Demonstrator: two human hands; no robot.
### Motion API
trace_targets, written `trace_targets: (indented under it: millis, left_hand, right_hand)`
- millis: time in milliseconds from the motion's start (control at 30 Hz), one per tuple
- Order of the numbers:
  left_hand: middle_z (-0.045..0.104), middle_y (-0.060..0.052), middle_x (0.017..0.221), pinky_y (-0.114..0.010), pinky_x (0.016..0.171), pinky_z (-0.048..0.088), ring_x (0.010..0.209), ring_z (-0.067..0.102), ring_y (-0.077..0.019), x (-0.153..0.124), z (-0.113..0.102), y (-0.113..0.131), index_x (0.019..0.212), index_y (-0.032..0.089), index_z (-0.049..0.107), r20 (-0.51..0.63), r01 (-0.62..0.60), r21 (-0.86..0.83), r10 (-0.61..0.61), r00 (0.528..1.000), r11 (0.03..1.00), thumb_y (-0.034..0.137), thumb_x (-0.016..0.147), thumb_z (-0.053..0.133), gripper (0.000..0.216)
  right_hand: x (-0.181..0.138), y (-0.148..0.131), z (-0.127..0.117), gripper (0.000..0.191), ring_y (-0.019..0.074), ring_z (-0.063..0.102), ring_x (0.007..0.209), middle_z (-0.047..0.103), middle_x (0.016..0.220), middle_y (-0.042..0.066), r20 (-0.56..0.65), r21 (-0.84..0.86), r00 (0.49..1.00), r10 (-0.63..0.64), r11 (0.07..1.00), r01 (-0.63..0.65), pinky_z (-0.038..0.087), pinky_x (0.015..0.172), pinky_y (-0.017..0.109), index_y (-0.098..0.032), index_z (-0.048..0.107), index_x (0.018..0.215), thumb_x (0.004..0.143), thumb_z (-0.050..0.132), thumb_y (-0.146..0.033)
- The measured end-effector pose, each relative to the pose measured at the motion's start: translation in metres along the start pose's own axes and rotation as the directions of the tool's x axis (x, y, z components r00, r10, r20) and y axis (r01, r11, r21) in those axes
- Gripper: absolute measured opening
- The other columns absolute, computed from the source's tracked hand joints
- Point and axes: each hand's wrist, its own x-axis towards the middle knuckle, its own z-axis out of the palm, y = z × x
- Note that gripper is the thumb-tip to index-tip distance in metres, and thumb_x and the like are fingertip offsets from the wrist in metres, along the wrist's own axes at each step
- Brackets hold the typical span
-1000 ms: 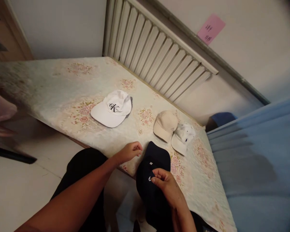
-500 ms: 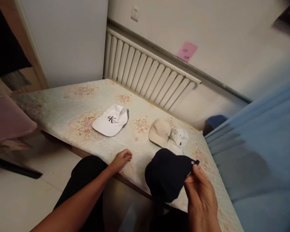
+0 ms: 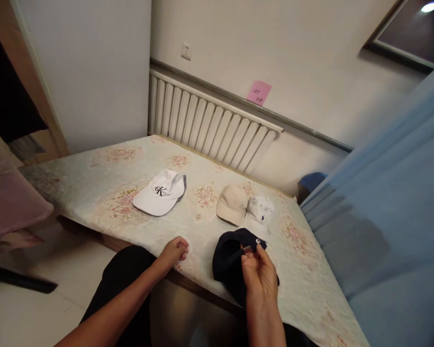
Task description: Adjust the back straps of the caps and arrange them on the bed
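Cloth [image 3: 199,253], pale green and pink-flowered, spreads below; over its near edge I hold a soft, navy-blue fabric cap [image 3: 221,256].
Handling the cap by its back edge is, I judge, the step in hand; moving it calls for a steady pinch there. Its crown looks rounded, its hollow dark. My right hand [image 3: 259,279] has its fingers gripping that edge; my left hand [image 3: 174,252], loosely curled, seems empty. Smallest is a shiny metal buckle [image 3: 247,249].
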Motion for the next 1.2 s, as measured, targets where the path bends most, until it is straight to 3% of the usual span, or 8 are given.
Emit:
trace_targets:
  millis: [167,267,400,500,633,800,967,1200]
  left_hand:
    - [0.056,0.002,0.068,-0.025,0.059,0.043,0.059,0.054,-0.0125,-0.025,0.021,0.045,0.076,0.019,0.053,-0.054,-0.084,0.096,0.089,0.995,0.992,0.024,0.074,0.047,0.008]
    - [0.058,0.0,0.073,-0.027,0.064,0.043,0.065,0.055,-0.0143,-0.047,0.037,0.078,0.082,0.019,0.055,-0.031,-0.334,0.26,0.354,0.935,0.906,0.027,0.082,0.043,0.014]
    - [0.061,-0.003,0.08,-0.028,0.07,0.044,0.074,0.057,-0.0163,-0.07,0.058,0.097,0.084,0.019,0.057,0.077,-0.48,0.342,0.485,0.871,0.808,0.022,0.083,0.045,0.013]
    - [0.062,-0.006,0.09,-0.032,0.078,0.045,0.085,0.058,-0.0194,-0.077,0.071,0.093,0.09,0.018,0.058,0.1,-0.48,0.389,0.482,0.871,0.786,0.018,0.08,0.047,0.014]
    - [0.065,-0.008,0.098,-0.035,0.085,0.044,0.095,0.06,-0.0218,-0.079,0.081,0.082,0.104,0.02,0.057,0.108,-0.422,0.329,0.41,0.906,0.845,0.018,0.08,0.048,0.025]
    - [0.063,-0.004,0.089,-0.033,0.079,0.045,0.085,0.059,-0.0196,-0.075,0.087,0.079,0.096,0.022,0.057,-0.006,-0.355,0.172,0.361,0.933,0.919,0.018,0.074,0.055,0.022]
    - [0.049,0.004,0.068,-0.025,0.063,0.043,0.065,0.051,-0.0127,-0.07,0.093,0.081,0.085,0.02,0.052,-0.088,-0.185,0.01,0.185,0.979,0.983,0.018,0.07,0.057,0.017]
    - [0.049,0.006,0.062,-0.023,0.055,0.041,0.057,0.051,-0.0104,-0.069,0.091,0.076,0.081,0.019,0.049,0.022,-0.158,-0.191,0.165,0.986,0.969,0.024,0.073,0.057,0.013]
  right_hand:
    - [0.001,0.013,-0.003,0.026,0.0116,0.066,0.075,0.07,0.079,-0.005,0.03,-0.005,1.0,0.0,1.0,0.001,0.054,0.08,0.033,-0.023,0.056,0.08,0.065,0.071,-0.008]
    - [-0.001,0.024,-0.007,0.027,0.0092,0.064,0.067,0.068,0.076,-0.007,0.048,-0.037,0.998,0.029,0.999,-0.028,0.053,0.068,0.025,-0.023,0.057,0.08,0.063,0.074,-0.009]
    - [-0.007,0.04,-0.015,0.028,0.0088,0.063,0.065,0.067,0.073,-0.007,0.075,-0.089,0.994,0.073,0.994,-0.066,0.05,0.061,0.021,-0.022,0.057,0.079,0.061,0.076,-0.011]
    - [-0.013,0.048,-0.018,0.028,0.0092,0.063,0.069,0.067,0.074,-0.005,0.117,-0.118,0.99,0.083,0.991,-0.07,0.05,0.066,0.022,-0.021,0.057,0.078,0.06,0.077,-0.013]
    - [-0.018,0.052,-0.019,0.028,0.0101,0.063,0.066,0.065,0.069,-0.005,0.172,-0.162,0.982,0.077,0.986,-0.049,0.05,0.062,0.021,-0.02,0.055,0.076,0.061,0.079,-0.016]
    - [-0.022,0.054,-0.019,0.028,0.009,0.061,0.062,0.062,0.065,-0.006,0.21,-0.203,0.976,0.048,0.979,-0.004,0.049,0.06,0.02,-0.02,0.053,0.071,0.061,0.079,-0.018]
    - [-0.025,0.058,-0.02,0.026,0.0101,0.062,0.067,0.063,0.068,-0.006,0.253,-0.219,0.965,0.066,0.976,-0.009,0.051,0.071,0.025,-0.02,0.052,0.069,0.064,0.077,-0.018]
    - [-0.025,0.055,-0.023,0.024,0.0159,0.063,0.093,0.068,0.094,0.001,0.367,-0.13,0.917,0.155,0.985,-0.114,0.047,0.089,0.034,-0.021,0.063,0.091,0.068,0.068,-0.017]
